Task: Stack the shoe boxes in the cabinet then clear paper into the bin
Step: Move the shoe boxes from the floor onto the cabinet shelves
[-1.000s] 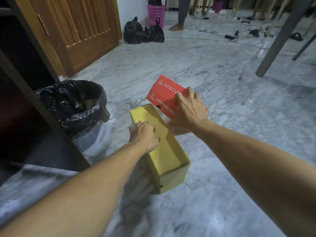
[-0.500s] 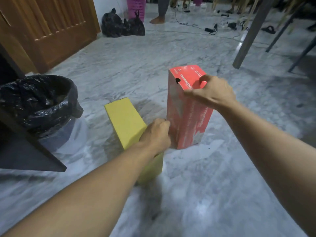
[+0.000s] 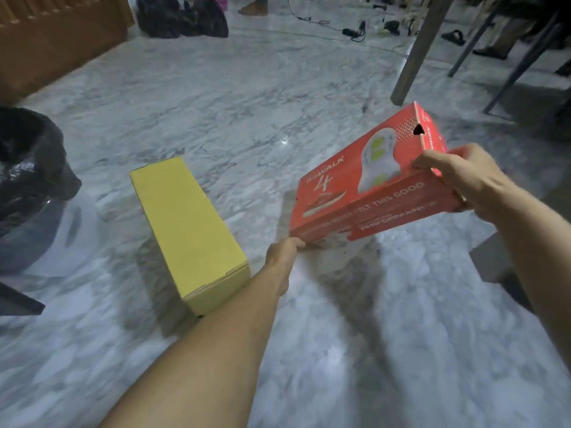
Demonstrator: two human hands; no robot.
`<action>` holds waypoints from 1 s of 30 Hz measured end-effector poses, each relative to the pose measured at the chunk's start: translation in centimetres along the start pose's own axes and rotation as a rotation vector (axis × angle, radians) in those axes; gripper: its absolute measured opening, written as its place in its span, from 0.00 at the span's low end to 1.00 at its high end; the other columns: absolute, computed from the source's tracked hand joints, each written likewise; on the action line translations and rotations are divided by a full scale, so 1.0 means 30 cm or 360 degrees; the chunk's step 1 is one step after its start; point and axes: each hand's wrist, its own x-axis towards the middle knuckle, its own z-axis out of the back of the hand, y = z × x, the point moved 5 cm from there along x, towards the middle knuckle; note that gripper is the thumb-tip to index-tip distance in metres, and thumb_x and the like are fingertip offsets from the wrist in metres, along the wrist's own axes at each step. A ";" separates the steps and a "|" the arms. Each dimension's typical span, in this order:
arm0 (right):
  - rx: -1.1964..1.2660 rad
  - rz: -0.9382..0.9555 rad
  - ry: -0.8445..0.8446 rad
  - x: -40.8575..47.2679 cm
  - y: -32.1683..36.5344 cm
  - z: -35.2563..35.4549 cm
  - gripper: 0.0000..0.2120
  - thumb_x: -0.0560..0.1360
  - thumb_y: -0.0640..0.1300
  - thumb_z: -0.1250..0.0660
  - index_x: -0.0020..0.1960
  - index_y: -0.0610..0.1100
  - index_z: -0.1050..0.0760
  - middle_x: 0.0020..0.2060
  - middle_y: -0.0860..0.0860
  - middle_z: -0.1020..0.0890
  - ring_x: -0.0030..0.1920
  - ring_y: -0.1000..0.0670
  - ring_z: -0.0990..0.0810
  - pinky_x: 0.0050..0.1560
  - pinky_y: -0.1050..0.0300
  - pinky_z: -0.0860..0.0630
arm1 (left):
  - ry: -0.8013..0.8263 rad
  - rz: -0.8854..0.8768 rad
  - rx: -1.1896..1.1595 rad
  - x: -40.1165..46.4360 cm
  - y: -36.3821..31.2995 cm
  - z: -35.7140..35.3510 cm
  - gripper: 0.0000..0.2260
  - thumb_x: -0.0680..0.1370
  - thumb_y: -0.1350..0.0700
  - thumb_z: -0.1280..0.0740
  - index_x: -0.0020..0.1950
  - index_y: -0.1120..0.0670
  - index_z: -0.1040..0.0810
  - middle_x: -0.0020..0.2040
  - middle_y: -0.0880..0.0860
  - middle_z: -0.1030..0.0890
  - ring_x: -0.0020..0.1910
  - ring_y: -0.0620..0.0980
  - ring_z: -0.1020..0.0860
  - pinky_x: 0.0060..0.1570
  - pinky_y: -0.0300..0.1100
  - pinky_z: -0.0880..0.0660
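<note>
Floor: grey marble (image 3: 247, 103), wide bare stretch ahead.
Red box (image 3: 375, 183): held off the floor, tilted, long axis rising from near-left to far-right.
Right hand (image 3: 460, 177): fingers curled over its raised end.
Left hand (image 3: 282, 251): grips its low corner.
Yellow box (image 3: 185, 223): lying on the floor, left of the red box, apart from it.
Bin (image 3: 27, 168): black-lined, far left.
Bench leg (image 3: 423, 47): beyond the red box.

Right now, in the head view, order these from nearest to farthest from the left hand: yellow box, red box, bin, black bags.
1. Red box: the left hand grips its lower near corner.
2. Yellow box: on the floor, just to the left.
3. Bin: at the left edge.
4. Black bags: far back, by the door.
</note>
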 end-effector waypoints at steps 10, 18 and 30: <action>0.0259 -0.0264 0.0007 0.004 -0.132 -0.016 0.14 0.73 0.59 0.40 0.42 0.49 0.26 0.38 0.48 0.23 0.38 0.43 0.23 0.48 0.41 0.26 | -0.0011 -0.0130 -0.0534 0.038 0.010 -0.029 0.11 0.81 0.50 0.38 0.57 0.54 0.22 0.50 0.56 0.15 0.48 0.57 0.16 0.49 0.63 0.21; 0.0372 -0.0162 -0.0001 -0.051 -0.086 0.050 0.11 0.71 0.58 0.30 0.51 0.57 0.25 0.40 0.58 0.22 0.38 0.51 0.24 0.48 0.45 0.30 | -0.0079 -0.0382 -0.0322 -0.081 -0.154 0.000 0.13 0.78 0.46 0.34 0.58 0.52 0.22 0.48 0.52 0.15 0.38 0.49 0.17 0.31 0.37 0.24; 0.0445 0.0336 -0.0106 -0.331 0.185 0.289 0.31 0.72 0.60 0.30 0.69 0.48 0.33 0.52 0.50 0.21 0.42 0.53 0.20 0.29 0.59 0.26 | -0.0317 -0.0977 0.0011 -0.622 -0.513 0.177 0.14 0.74 0.53 0.28 0.56 0.47 0.28 0.51 0.49 0.20 0.47 0.49 0.21 0.45 0.41 0.24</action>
